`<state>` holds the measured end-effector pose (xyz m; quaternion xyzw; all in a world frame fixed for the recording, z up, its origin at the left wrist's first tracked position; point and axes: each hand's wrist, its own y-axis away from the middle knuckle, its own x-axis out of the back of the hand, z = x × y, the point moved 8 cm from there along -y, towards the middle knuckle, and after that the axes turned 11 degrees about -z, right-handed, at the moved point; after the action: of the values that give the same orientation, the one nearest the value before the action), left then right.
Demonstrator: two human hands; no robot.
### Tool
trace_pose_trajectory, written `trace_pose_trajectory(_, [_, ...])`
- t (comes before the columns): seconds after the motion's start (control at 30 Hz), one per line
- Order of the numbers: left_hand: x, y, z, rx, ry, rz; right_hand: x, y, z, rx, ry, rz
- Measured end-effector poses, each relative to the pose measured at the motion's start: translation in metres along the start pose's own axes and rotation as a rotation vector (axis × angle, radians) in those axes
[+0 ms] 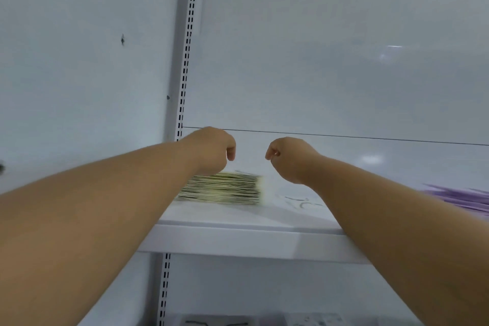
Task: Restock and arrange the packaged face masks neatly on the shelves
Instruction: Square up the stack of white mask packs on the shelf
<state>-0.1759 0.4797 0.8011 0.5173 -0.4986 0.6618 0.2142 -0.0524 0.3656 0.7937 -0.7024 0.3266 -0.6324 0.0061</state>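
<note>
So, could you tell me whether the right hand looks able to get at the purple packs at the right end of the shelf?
Probably yes: the right hand hangs above the shelf, holding nothing visible, and nothing stands between it and the purple packs.

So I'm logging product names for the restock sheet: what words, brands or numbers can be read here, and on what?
None can be read.
Green stack of packets: only blurred edges show.
Purple packets: no print visible.
Dark marks on the shelf: illegible.
Items on the lower shelf: too blurred.
</note>
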Motion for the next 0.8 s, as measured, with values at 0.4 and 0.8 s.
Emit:
trace_pose_trajectory(0.4, [-0.032, -0.018, 0.142, -0.143, 0.398, -0.364, 0.022, 0.046, 0.118, -0.253, 0.21, -0.353])
trace_pose_trajectory(0.8, [-0.092, -0.062, 0.189, 0.135, -0.089, -0.684, -0.003, 0.05, 0.189, -0.229, 0.285, -0.455])
